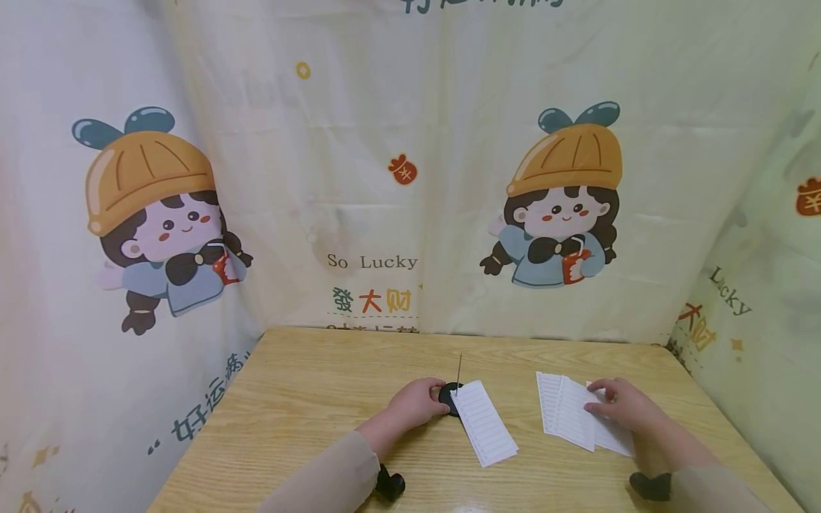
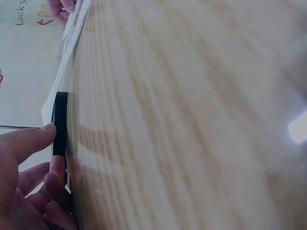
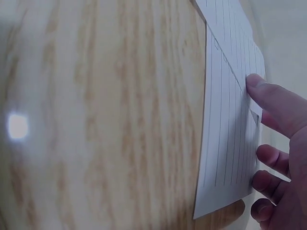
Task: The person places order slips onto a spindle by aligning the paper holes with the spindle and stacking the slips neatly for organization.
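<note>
My left hand (image 1: 415, 403) grips the round black base (image 1: 446, 405) of a bill spike, thumb on top and fingers at its side. A thin needle (image 1: 459, 372) rises from that base. Lined white paper slips (image 1: 485, 426) sit at the needle by one end and stretch toward the near right. Farther right, several more lined slips (image 1: 573, 413) lie fanned and overlapping on the table. My right hand (image 1: 627, 407) pinches the edge of one slip (image 3: 235, 48), the thumb lying on its face. In the right wrist view another slip (image 3: 220, 143) lies partly under it.
The wooden table (image 1: 308, 399) reaches back to a printed cloth curtain (image 1: 359, 214), which also hangs at both sides. A black curved piece (image 1: 390, 484) sits by the left sleeve, and a similar black piece (image 1: 649, 486) by the right sleeve.
</note>
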The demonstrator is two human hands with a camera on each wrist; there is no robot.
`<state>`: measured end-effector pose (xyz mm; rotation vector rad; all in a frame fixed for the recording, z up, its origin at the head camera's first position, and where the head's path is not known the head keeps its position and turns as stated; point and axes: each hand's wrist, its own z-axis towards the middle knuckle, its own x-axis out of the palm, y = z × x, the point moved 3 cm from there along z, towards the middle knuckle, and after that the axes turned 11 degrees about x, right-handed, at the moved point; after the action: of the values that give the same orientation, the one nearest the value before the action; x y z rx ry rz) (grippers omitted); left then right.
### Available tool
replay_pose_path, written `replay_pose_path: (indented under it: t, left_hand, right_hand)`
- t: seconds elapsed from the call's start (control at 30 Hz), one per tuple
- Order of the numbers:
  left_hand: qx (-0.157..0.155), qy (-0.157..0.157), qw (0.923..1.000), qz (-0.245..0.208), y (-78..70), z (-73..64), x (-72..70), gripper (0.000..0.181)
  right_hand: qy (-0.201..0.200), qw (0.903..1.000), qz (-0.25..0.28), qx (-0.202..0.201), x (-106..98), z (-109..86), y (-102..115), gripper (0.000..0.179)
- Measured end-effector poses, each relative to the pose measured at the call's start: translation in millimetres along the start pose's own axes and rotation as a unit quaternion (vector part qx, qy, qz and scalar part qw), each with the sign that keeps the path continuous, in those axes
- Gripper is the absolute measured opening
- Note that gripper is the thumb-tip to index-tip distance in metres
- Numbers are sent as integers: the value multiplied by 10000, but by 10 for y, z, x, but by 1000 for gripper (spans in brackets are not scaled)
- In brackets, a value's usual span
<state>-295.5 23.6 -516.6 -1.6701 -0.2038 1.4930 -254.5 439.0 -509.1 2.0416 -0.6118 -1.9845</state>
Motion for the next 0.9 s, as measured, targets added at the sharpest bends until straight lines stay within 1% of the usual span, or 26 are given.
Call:
replay_pose_path:
  t: [0.17,0.23,0.47,0.67,0.77,0.9]
  left_hand:
    - [-76,10,10000,-39,-1,-4,-3,50]
    - [-115,14,9999,-38,-1,-4,-3,50]
    - [-133,4,9999,-32,5,-5,-1,50]
    - [-121,0,9999,-63,9,-5,11,50]
    - [-111,-3,9999,-76,8,-5,10,50]
    - [-101,-3,9999,-43,9,-4,10,50]
  right_hand:
    - [42,10000,-58,9,18,18,-21,65]
    - [71,9999,-83,26,23,25,-29,66]
    - [125,9999,-4,58,12,25,-19,61]
    - [145,9998,125,20,7,23,-11,49]
    - [175,9996,233,68,8,26,-17,45]
    - [262,9985,431,219,13,26,-31,44]
